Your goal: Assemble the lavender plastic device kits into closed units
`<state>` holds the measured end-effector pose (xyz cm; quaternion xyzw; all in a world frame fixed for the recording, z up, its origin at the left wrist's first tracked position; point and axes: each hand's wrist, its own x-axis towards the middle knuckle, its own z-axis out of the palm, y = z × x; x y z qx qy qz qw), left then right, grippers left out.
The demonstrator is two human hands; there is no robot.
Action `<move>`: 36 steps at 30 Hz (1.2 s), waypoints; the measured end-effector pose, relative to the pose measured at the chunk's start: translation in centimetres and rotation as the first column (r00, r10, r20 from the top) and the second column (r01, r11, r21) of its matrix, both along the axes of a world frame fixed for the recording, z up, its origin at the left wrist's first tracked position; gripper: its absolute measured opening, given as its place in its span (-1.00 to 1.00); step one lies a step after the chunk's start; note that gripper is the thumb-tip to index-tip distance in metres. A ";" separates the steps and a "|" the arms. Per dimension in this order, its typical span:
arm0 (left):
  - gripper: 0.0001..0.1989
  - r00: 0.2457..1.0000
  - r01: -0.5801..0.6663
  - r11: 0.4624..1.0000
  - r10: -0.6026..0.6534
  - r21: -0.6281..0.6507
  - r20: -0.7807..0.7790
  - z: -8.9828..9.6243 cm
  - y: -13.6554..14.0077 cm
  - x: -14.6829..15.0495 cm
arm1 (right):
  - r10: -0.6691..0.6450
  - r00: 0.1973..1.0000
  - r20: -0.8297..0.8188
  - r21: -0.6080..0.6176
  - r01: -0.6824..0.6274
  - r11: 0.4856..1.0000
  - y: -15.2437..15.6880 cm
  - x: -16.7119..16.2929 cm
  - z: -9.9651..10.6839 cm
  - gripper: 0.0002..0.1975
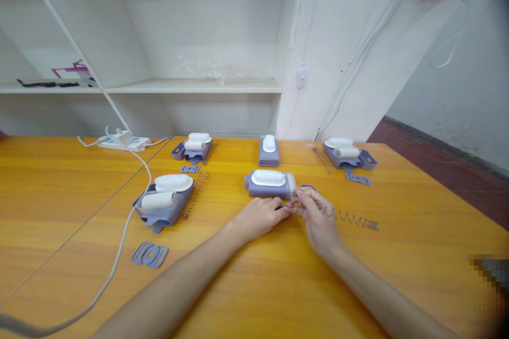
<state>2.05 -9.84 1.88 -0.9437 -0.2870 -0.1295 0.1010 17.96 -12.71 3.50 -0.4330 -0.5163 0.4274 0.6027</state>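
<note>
My right hand (320, 222) is closed around a long metal coil spring (353, 218), whose free end stretches out to the right above the table. Pinched fingers of my left hand (260, 217) meet the right fingertips; what they grip is too small and covered to tell. Just beyond both hands lies a purple perforated case (268, 189) with a white bristled oval brush (268, 177) on top and a pale roller end showing at its right. Part of a purple piece (308, 187) peeks out behind my right hand.
Similar purple cases with brushes, rollers and springs stand at the left (163, 201), back left (194, 151) and back right (344, 153). Another case (269, 156) stands behind the middle one. Flat purple pieces (150, 255) lie front left. A white cable (123, 243) crosses the left side from a power strip (125, 142).
</note>
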 end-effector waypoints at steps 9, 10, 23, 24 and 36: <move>-0.73 0.911 -0.016 0.942 0.153 -0.336 0.384 -0.1 0.4 -0.4 | -0.026 0.987 0.156 0.047 0.019 0.999 1.0 1.1 -0.6 -0.80; -0.72 0.903 0.002 0.939 0.145 -0.343 0.404 -0.1 0.4 -0.4 | -0.020 0.987 0.159 0.050 0.013 0.999 1.0 1.1 -0.6 -0.78; -0.73 0.674 0.110 0.894 0.255 -0.435 0.693 -0.5 0.6 -0.2 | 0.116 0.992 0.041 -0.122 -0.110 0.986 1.1 0.3 -1.7 -0.59; -0.71 0.664 0.121 0.883 0.268 -0.453 0.698 -0.5 0.5 -0.2 | 0.097 0.993 0.063 -0.130 -0.088 0.988 1.1 0.4 -1.6 -0.59; -0.57 0.592 0.350 0.681 0.371 -0.644 0.715 -1.0 0.9 0.0 | 0.051 0.971 0.232 -0.140 -0.018 0.990 0.9 0.2 -1.4 -0.57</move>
